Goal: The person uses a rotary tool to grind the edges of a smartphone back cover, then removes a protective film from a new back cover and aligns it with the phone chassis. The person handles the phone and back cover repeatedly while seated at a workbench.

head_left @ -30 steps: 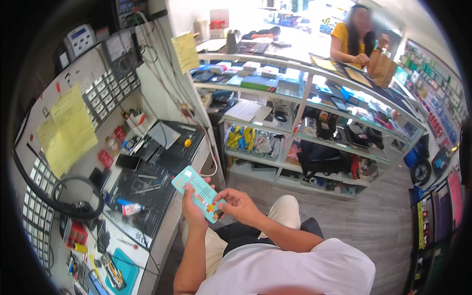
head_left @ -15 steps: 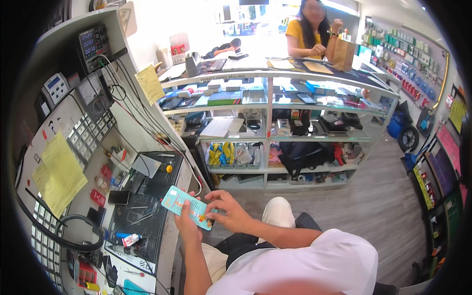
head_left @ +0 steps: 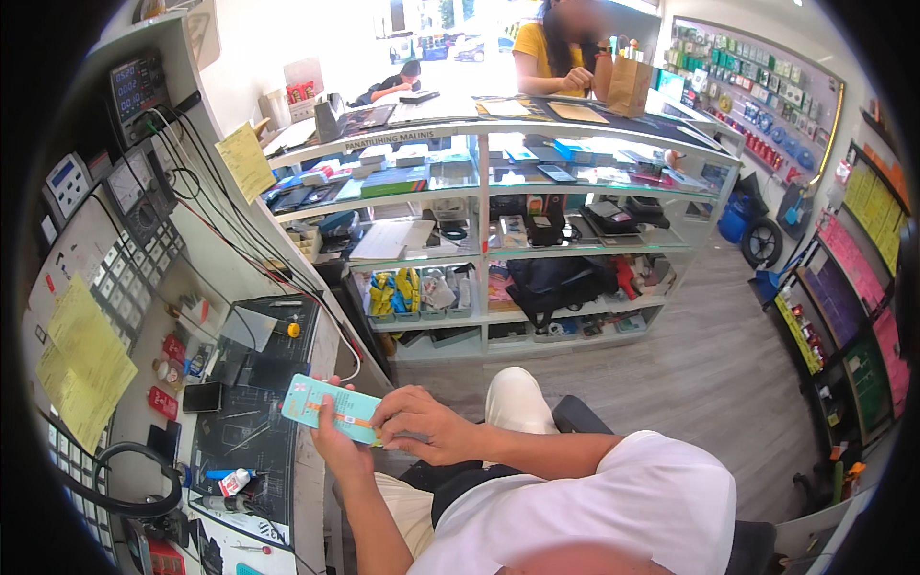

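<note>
My left hand (head_left: pixel 342 447) grips a flat teal package (head_left: pixel 309 399) from below, its thumb lying across the printed face. Orange markings and small print show on that face. The package is tilted, its pale end pointing up and left over the edge of the workbench. At its other end is my right hand (head_left: pixel 419 425), with bent fingers closed over the package's right edge. The right fingertips cover that end, so exactly what they pinch is partly hidden.
On the left, the workbench (head_left: pixel 240 407) carries a dark mat, thin tools, a white tube (head_left: pixel 236 481) and a ring-shaped lamp (head_left: pixel 144 503). Ahead stands a glass display counter (head_left: pixel 431 251). Behind it are a person in yellow (head_left: pixel 539 53) and a paper bag (head_left: pixel 629 86).
My whole view has turned slightly, shifting the scene left. The right fingers have curled in further over the package's right end, and a different part of its print now shows. Both hands stay on it.
</note>
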Motion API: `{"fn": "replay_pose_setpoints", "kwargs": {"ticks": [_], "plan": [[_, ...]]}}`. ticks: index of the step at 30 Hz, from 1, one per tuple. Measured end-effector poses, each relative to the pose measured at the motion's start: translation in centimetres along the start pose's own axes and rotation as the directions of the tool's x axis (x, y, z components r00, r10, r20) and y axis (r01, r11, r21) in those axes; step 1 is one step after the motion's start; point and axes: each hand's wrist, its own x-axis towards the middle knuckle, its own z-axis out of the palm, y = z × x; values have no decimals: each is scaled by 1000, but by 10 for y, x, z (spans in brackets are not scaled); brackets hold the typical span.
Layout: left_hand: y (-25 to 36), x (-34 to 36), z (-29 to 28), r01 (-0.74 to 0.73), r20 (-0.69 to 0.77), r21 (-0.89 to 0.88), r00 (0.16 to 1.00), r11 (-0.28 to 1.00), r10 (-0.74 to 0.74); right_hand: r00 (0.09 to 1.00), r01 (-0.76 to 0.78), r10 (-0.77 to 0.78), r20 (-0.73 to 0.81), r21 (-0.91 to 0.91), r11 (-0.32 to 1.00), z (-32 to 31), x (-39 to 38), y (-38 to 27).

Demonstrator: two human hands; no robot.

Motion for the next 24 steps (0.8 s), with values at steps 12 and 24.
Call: {"fn": "replay_pose_setpoints", "kwargs": {"ticks": [12,24], "plan": [[37,-49,-61,-41,-114,-101,993,994,29,781,-564,621,-68,351,747,6,93,68],[74,-98,-90,-78,-335,-58,941,995,54,889,-358,370,268,-95,929,164,198,156]]}}
